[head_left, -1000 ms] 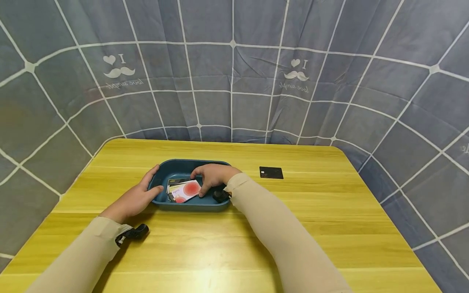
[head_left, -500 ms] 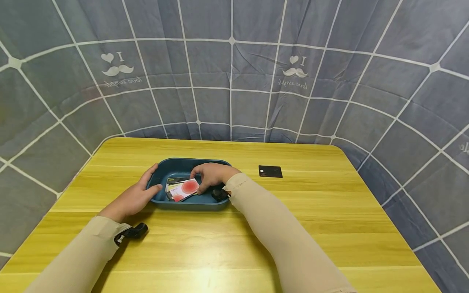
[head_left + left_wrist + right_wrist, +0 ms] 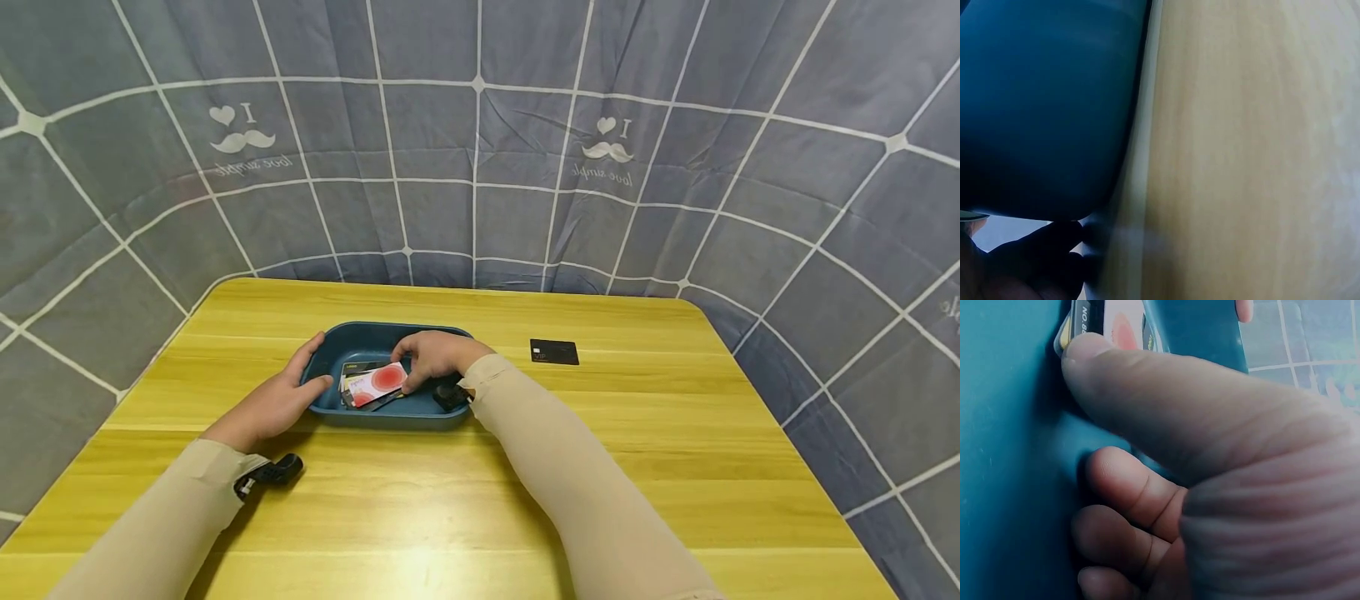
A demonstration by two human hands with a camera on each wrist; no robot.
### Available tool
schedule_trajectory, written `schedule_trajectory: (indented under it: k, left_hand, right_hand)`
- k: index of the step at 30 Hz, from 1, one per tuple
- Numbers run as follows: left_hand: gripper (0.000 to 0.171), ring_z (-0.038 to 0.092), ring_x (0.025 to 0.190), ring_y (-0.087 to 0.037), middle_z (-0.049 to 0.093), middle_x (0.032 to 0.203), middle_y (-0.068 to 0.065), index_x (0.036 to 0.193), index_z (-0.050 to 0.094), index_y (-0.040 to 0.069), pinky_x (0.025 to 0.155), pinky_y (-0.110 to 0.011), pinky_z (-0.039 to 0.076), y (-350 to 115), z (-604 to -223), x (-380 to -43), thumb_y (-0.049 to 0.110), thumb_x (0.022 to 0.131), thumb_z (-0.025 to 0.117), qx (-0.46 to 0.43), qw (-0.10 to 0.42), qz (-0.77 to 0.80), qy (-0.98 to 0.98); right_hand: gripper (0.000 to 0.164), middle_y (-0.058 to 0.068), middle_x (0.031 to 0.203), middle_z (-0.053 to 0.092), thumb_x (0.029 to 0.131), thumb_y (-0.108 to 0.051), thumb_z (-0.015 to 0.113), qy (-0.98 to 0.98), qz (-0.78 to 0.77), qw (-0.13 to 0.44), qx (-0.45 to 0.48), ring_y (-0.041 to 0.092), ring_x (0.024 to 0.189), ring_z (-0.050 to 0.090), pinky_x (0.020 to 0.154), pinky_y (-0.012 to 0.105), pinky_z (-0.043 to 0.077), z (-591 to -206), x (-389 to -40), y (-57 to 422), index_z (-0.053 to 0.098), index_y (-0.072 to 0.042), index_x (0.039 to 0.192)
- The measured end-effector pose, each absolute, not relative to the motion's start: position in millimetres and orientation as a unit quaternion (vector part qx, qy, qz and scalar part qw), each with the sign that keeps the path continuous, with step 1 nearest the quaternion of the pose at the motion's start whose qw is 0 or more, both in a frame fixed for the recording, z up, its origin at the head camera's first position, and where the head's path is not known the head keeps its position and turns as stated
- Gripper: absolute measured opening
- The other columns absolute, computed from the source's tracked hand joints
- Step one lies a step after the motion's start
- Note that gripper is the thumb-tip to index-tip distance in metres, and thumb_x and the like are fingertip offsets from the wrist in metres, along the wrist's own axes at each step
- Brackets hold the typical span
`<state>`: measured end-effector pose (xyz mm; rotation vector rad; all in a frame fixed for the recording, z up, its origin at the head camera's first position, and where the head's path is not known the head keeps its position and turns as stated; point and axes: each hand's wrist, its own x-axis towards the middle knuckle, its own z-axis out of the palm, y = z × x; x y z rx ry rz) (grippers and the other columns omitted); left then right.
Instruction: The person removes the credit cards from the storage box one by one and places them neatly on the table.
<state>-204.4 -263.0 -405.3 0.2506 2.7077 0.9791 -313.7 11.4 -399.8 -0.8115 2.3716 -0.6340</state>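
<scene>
In the head view a dark blue plastic bin [image 3: 360,337] lies lengthwise on the table. My left hand [image 3: 273,404] holds its left end, thumb over the rim and fingers along the outside. Inside is a loose stack of cards, with a white card with red circles [image 3: 386,379] on top and a black card [image 3: 363,366] showing behind it. My right hand [image 3: 435,354] reaches into the bin and pinches the right end of the white card between thumb and index finger. In the right wrist view the thumb [image 3: 1147,394] covers the stack's near edge; the index fingertip is hidden.
A black VIP card [image 3: 554,352] lies flat on the wooden table [image 3: 637,467], right of the bin. A grey curtain with white grid lines [image 3: 517,150] hangs behind the table and along both sides. Black wrist cameras show at each sleeve.
The white card has shifted and turned slightly over the stack, so more of the dark card beneath shows along its lower edge. My left hand and the bin have stayed in place.
</scene>
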Motion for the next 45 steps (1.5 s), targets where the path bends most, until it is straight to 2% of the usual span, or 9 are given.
schedule_trajectory:
  k: [6, 12, 18, 29, 45]
  left_hand:
    - [0.083, 0.027, 0.148, -0.067, 0.01, 0.172, -0.033, 0.171, -0.01, 0.025, 0.115, -0.081, 0.026, -262.1, -404.6, -204.4, 0.052, 0.111, 0.041, 0.087, 0.122, 0.337, 0.93]
    - [0.082, 0.029, 0.147, -0.066, 0.011, 0.172, -0.034, 0.171, -0.009, 0.023, 0.115, -0.08, 0.028, -261.1, -403.1, -204.8, 0.05, 0.112, 0.042, 0.091, 0.119, 0.338, 0.929]
    - [0.082, 0.033, 0.145, -0.066, 0.012, 0.171, -0.035, 0.171, -0.009, 0.021, 0.113, -0.08, 0.032, -260.4, -402.1, -206.6, 0.049, 0.112, 0.042, 0.095, 0.116, 0.337, 0.93]
    - [0.083, 0.031, 0.146, -0.067, 0.012, 0.171, -0.035, 0.171, -0.008, 0.021, 0.113, -0.08, 0.03, -259.2, -402.5, -206.9, 0.048, 0.112, 0.042, 0.093, 0.116, 0.339, 0.929]
    - [0.082, 0.033, 0.144, -0.067, 0.014, 0.17, -0.036, 0.171, -0.008, 0.02, 0.111, -0.081, 0.033, -259.6, -403.6, -206.1, 0.048, 0.112, 0.042, 0.092, 0.114, 0.333, 0.932]
  right_hand:
    - [0.052, -0.001, 0.086, 0.068, 0.087, -0.026, 0.087, 0.881, -0.248, 0.264, -0.305, 0.01, 0.076, 0.061, 0.071, 0.022, 0.05, -399.9, -314.9, 12.2, 0.065, -0.012, 0.132]
    - [0.053, -0.001, 0.087, 0.069, 0.088, -0.025, 0.086, 0.879, -0.26, 0.262, -0.303, 0.009, 0.077, 0.061, 0.071, 0.021, 0.05, -395.8, -313.6, 13.7, 0.064, -0.011, 0.135]
    - [0.053, -0.003, 0.084, 0.065, 0.089, -0.017, 0.083, 0.869, -0.284, 0.254, -0.315, 0.008, 0.074, 0.057, 0.069, 0.019, 0.048, -395.3, -315.1, 14.4, 0.063, -0.007, 0.137]
    - [0.057, -0.003, 0.077, 0.062, 0.09, -0.007, 0.081, 0.85, -0.318, 0.272, -0.321, 0.008, 0.069, 0.054, 0.065, 0.02, 0.046, -396.1, -317.1, 14.5, 0.058, -0.003, 0.141]
    - [0.059, 0.002, 0.081, 0.069, 0.09, 0.001, 0.078, 0.819, -0.386, 0.283, -0.315, 0.011, 0.071, 0.06, 0.068, 0.02, 0.052, -393.0, -319.6, 15.2, 0.055, 0.001, 0.144]
